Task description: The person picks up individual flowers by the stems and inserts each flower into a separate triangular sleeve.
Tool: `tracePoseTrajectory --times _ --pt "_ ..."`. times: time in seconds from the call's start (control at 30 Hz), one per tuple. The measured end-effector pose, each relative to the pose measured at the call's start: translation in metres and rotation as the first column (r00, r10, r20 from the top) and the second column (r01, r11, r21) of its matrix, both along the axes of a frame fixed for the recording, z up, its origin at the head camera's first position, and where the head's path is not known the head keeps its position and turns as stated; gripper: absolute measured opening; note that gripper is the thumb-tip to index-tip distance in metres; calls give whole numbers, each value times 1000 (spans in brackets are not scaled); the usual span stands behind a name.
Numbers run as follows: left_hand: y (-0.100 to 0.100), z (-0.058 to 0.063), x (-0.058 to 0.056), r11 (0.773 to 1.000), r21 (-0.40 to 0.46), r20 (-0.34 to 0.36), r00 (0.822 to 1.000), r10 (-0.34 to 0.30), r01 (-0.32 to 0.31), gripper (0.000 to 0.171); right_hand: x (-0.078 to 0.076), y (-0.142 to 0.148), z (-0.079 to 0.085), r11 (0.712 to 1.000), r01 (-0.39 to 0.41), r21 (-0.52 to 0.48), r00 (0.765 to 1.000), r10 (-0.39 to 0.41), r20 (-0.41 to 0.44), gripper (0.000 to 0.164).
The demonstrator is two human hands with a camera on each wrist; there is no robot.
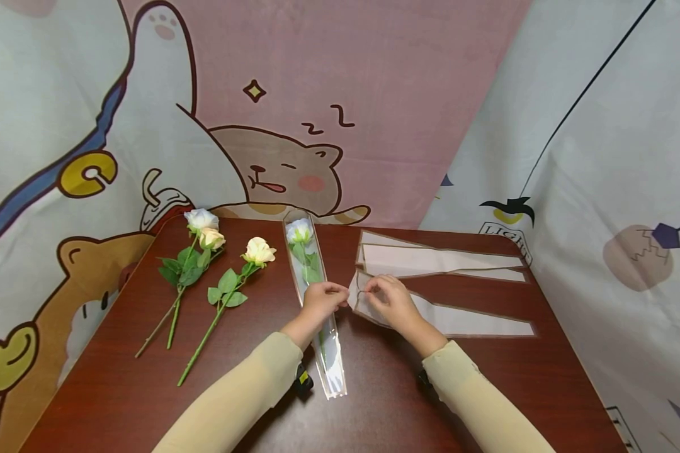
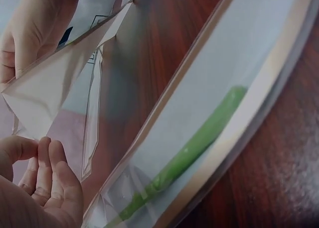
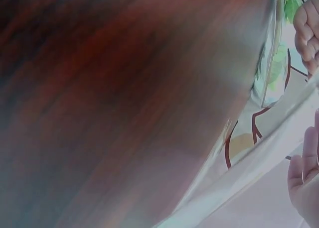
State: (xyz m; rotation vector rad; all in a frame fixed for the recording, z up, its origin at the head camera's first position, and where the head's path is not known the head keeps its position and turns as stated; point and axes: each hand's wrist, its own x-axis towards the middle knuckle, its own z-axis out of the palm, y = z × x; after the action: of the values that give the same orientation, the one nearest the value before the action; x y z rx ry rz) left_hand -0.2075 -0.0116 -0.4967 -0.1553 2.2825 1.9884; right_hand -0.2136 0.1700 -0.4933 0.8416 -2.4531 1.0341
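Note:
Both hands work at the wide end of a white flower sleeve (image 1: 476, 319) with a brown border. My left hand (image 1: 322, 303) pinches one corner between thumb and fingertips. My right hand (image 1: 395, 307) pinches the same end a little to the right. In the left wrist view the sleeve's end (image 2: 45, 96) stretches between the two hands, raised and partly spread. Under the left forearm's side lies a clear sleeve (image 1: 334, 371) holding a bluish-white rose (image 1: 299, 231); its green stem (image 2: 199, 133) shows through the film.
More white sleeves (image 1: 408, 258) lie stacked at the back right of the brown table (image 1: 487, 390). On the left are a cream rose (image 1: 259, 251), a yellowish rose (image 1: 211, 238) and a pale blue rose (image 1: 201, 219). A cartoon-print cloth (image 1: 385, 94) hangs behind the table.

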Motion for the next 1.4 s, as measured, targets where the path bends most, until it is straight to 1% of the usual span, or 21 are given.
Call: tracePoseTrajectory --times 0.1,0.23,0.27,0.37,0.57,0.67,0.87,1.03,1.2,1.4 --pt "-2 0 0 998 -65 -14 1000 15 -16 11 -2 3 -2 1000 10 4 1000 -10 -25 8" --pt "-5 -1 0 989 -147 -35 999 26 -30 10 -4 7 0 999 32 -2 998 -32 -62 7" --pt "-5 -1 -1 986 -161 -39 999 27 -33 10 -4 8 1 999 35 -8 997 -35 -68 7" --pt "-6 -3 -2 985 -167 -41 999 32 -39 10 -3 8 4 999 24 -27 997 -26 -75 8" --pt "-7 -4 -2 992 -122 -12 999 42 -43 10 -3 4 9 998 -36 -44 994 31 -107 8" --pt "-7 -2 -1 997 -74 0 999 32 -32 11 -3 3 9 998 -38 -47 992 32 -121 8" --pt "-8 3 0 1000 7 8 1000 3 -3 15 -5 1 9 999 -26 -47 995 21 -99 7" --pt "-9 4 0 999 38 28 1000 2 -3 17 -6 -2 9 999 -19 -32 997 16 -80 5" --pt "-12 8 0 998 65 52 999 -15 12 18 -6 -2 10 999 -34 -23 996 32 -87 4" --pt "-18 14 1 997 70 29 999 -25 23 18 -7 -2 10 999 -38 5 993 38 -116 5"
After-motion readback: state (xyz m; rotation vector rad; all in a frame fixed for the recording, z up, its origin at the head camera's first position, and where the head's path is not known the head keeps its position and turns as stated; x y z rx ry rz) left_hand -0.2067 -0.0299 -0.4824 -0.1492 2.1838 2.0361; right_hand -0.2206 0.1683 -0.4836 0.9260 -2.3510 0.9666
